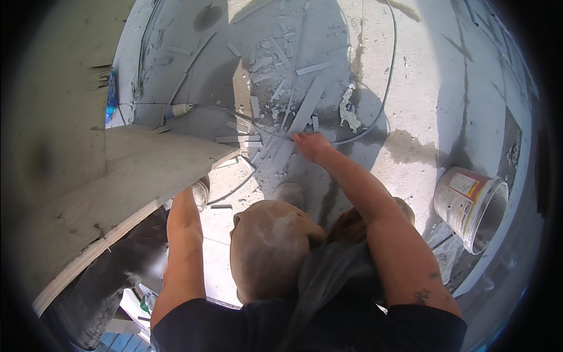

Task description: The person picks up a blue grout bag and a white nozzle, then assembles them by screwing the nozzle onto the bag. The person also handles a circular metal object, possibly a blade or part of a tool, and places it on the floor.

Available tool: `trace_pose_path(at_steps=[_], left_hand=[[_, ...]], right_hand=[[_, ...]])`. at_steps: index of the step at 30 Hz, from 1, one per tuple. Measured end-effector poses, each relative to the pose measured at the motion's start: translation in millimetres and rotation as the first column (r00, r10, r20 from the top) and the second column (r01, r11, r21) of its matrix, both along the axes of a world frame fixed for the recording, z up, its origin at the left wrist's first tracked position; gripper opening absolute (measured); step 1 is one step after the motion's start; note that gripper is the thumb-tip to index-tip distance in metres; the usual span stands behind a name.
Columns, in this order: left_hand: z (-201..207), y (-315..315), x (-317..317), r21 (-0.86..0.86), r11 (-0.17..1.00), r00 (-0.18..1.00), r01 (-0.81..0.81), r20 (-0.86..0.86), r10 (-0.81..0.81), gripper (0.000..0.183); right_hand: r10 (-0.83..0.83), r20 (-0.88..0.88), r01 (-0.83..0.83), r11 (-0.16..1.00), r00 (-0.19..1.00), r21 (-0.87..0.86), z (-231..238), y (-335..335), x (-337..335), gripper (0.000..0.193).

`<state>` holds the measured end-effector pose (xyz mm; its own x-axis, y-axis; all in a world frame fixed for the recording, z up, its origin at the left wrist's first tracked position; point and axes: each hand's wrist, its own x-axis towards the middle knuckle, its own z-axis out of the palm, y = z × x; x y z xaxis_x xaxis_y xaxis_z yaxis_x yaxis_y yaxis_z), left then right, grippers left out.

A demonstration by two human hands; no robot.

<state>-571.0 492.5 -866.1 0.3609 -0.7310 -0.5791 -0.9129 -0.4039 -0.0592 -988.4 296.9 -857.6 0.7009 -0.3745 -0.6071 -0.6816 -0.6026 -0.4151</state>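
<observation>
My right hand (311, 145) reaches down toward the floor with its fingers closed. A grey cable (385, 97) runs behind it, and the near end of a long flat grey strip (309, 105) meets the fingertips. I cannot tell whether the fingers grip the strip, the cable or neither. Offcuts and crumbled debris (275, 70) lie just beyond. My left forearm (186, 226) goes down beside a large pale board (135, 170). The board's edge hides that hand, so its fingers do not show. A whitish rounded object (201, 193) is close to that wrist.
A dusty white bucket (466, 205) lies tilted at the right, its mouth facing right. A whitish cable connector (179, 110) rests on the floor at left. Crumpled pale material (350, 108) lies beyond my right hand. Dark dusty fabric (111, 287) shows beneath the board.
</observation>
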Motion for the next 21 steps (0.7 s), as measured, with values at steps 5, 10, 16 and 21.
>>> trace_pose_path(at_steps=[5,10,16,21], left_hand=[[26,12,-66,-0.272,0.959,0.924,-0.085,-0.383,-0.026,0.049],[87,30,-149,-0.270,0.855,0.586,-0.443,-0.809,0.048,0.049],[114,14,-200,-0.093,0.848,0.588,-0.522,-0.760,0.278,0.054],[143,-12,-211,-0.098,0.889,0.694,-0.448,-0.665,0.276,0.058]], right_hand=[[0.092,-0.058,-0.095,0.994,0.994,-0.051,-5,-10,-42,0.028],[-0.056,-0.414,0.012,0.994,0.909,-0.109,30,-53,-203,0.024],[-0.219,-0.381,0.127,0.959,0.898,-0.252,55,-71,-216,0.034],[0.054,0.359,0.059,0.953,0.932,-0.296,23,-37,-50,0.053]])
